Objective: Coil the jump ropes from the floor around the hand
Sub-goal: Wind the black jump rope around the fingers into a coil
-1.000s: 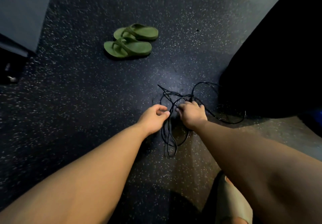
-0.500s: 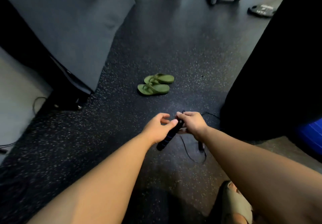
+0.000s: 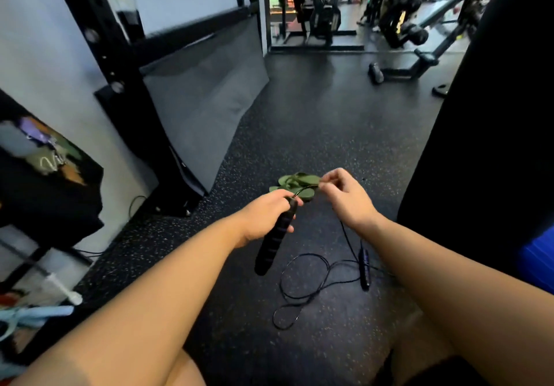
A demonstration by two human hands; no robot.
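**Left grips handle, right pinches cord**

Your left fingers (image 3: 279, 198) are curled tight round the top of the black ribbed handle (image 3: 273, 243) and pressed together, with the thumb side hidden. Your right thumb and forefinger tips (image 3: 325, 180) pinch the thin cord (image 3: 305, 189). The other right fingers are loosely curled behind them.

Left hand (image 3: 263, 214) sits at frame centre. Right hand (image 3: 344, 196) is at its 2 o'clock, near but apart. A short run of cord bridges them, from the handle's top to your pinch.

The handle tilts, its free end pointing to 7 o'clock, clear of the floor (image 3: 314, 109).

The rest of the jump rope (image 3: 299, 291) drops from under your right wrist toward 6 o'clock. It lies in loose loops on the floor between your forearms. No turns show around either hand.

The second handle (image 3: 364, 268) stands near upright at 5 o'clock of your right hand, on the cord. I cannot tell if it touches the floor.

Green flip-flops (image 3: 299, 180) sit on the floor at 12 o'clock, just behind your fingers and partly hidden by them.

A grey mat (image 3: 204, 109) leans at 10 o'clock against a black rack (image 3: 120, 70). A big dark bag (image 3: 494, 115) fills 3 o'clock, with a blue object (image 3: 536, 262) below it. Gym machines (image 3: 404, 16) stand at 1 o'clock, far back and blurred.
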